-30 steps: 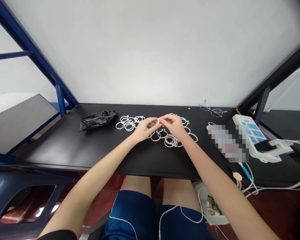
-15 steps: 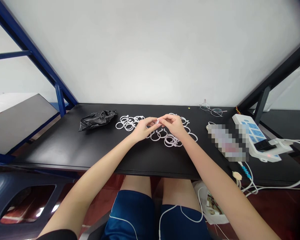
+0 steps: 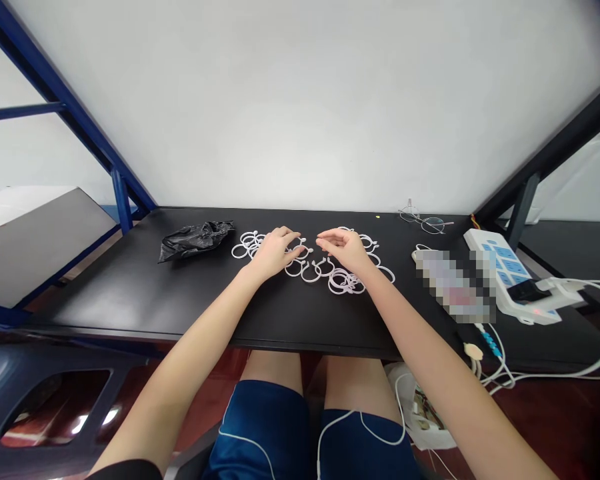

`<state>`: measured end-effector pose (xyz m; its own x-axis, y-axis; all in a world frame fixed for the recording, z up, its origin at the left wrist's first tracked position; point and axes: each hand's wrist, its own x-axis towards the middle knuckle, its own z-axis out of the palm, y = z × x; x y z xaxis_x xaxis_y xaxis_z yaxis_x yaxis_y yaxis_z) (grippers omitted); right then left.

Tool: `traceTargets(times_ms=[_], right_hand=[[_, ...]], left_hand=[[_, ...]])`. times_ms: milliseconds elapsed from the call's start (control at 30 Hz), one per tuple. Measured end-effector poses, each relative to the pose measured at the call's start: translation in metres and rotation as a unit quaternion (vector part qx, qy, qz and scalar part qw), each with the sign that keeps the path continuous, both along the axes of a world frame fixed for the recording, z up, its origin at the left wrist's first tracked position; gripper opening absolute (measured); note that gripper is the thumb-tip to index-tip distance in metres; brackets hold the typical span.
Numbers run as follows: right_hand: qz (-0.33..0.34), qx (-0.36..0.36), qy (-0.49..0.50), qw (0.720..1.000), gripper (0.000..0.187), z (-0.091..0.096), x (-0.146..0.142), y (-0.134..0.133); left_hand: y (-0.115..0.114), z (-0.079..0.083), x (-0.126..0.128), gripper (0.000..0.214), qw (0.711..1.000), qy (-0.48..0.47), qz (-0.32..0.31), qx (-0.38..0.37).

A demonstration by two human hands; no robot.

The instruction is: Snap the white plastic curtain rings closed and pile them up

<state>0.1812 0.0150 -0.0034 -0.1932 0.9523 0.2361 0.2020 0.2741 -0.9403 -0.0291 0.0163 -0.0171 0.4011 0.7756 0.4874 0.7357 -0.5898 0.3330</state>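
Several white plastic rings (image 3: 347,280) lie scattered on the black table (image 3: 145,287), with a second cluster of rings (image 3: 247,245) to the left. My left hand (image 3: 275,250) lies over the left cluster with its fingers stretched out flat, touching the rings. My right hand (image 3: 346,247) hovers just right of it, fingers loosely apart and pointing left, nothing visibly held. One ring (image 3: 303,252) lies in the gap between the two hands.
A crumpled black plastic bag (image 3: 195,239) lies at the left of the rings. Eyeglasses (image 3: 425,221) sit at the back right. A white power strip (image 3: 510,273) with cables and a blurred object (image 3: 453,283) occupy the right side. Blue frame bars rise at left.
My hands, pinched together on one ring before, have parted. The left hand moved left and flattened onto the rings; the right hand opened and let go.
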Motion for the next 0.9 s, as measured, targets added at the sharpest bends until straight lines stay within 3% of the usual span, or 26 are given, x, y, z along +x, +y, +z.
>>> traceTargets(times_ms=[167, 367, 500, 700, 900], right_hand=[[0.093, 0.022, -0.093, 0.991, 0.032, -0.002, -0.001, -0.006], [0.11, 0.05, -0.144, 0.982, 0.023, -0.01, -0.003, -0.007], [0.1, 0.071, -0.163, 0.979, 0.013, -0.014, -0.002, -0.004], [0.075, 0.081, -0.155, 0.982, 0.006, -0.012, 0.001, 0.0], [-0.053, 0.124, -0.077, 0.988, 0.011, -0.005, 0.0, 0.0]], left_hand=[[0.008, -0.012, -0.008, 0.038, 0.998, 0.043, 0.045, -0.007], [0.002, -0.006, -0.003, 0.031, 0.997, 0.018, 0.073, -0.003], [-0.002, -0.001, 0.0, 0.025, 0.998, -0.015, 0.065, 0.003], [-0.003, 0.0, 0.006, 0.018, 0.997, -0.073, 0.0, 0.01], [-0.014, 0.01, 0.017, 0.021, 0.985, -0.152, -0.076, -0.013]])
